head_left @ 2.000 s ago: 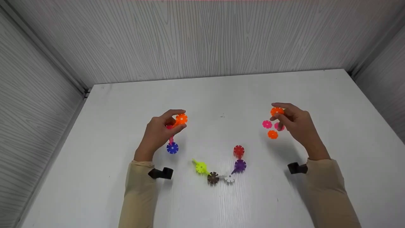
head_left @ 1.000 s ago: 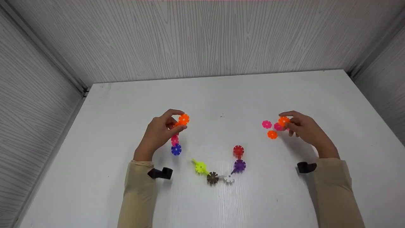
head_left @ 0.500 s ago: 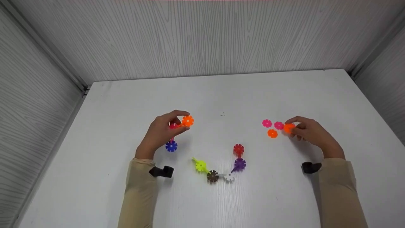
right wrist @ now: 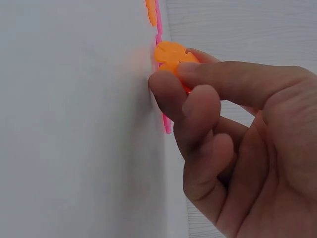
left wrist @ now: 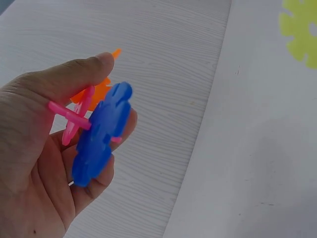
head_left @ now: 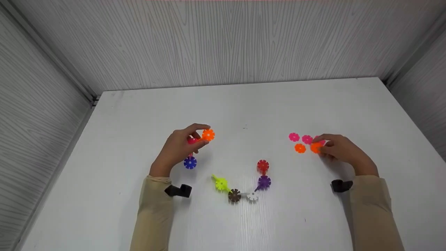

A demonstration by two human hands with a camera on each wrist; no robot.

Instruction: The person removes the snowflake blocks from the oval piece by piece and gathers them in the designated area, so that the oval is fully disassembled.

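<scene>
Between thumb and index finger, my left hand [head_left: 177, 148] pinches an orange notched disc [head_left: 208, 135], a snowflake-shaped linking piece, above the table. Pink discs [left wrist: 77, 115] link it to a blue disc [head_left: 190, 162], which hangs lowest; the fingers partly cover this string. My right hand [head_left: 343, 150] pinches another orange disc [right wrist: 170, 52] by its edge, low over the table at the right. Beside it lie a loose orange disc [head_left: 300, 148] and pink discs [head_left: 294, 137], one partly behind the right fingers.
A curved chain of linked discs stands on the white table [head_left: 244, 108] between the arms: yellow-green [head_left: 221, 183], brown [head_left: 234, 195], white [head_left: 253, 196], purple [head_left: 264, 182] and red [head_left: 263, 165]. Panels [head_left: 223, 42] rise behind the table and at both sides.
My right hand has come down and to the right, bringing its orange disc low beside the loose discs. The left hand has shifted slightly right with its string. The middle chain stays put.
</scene>
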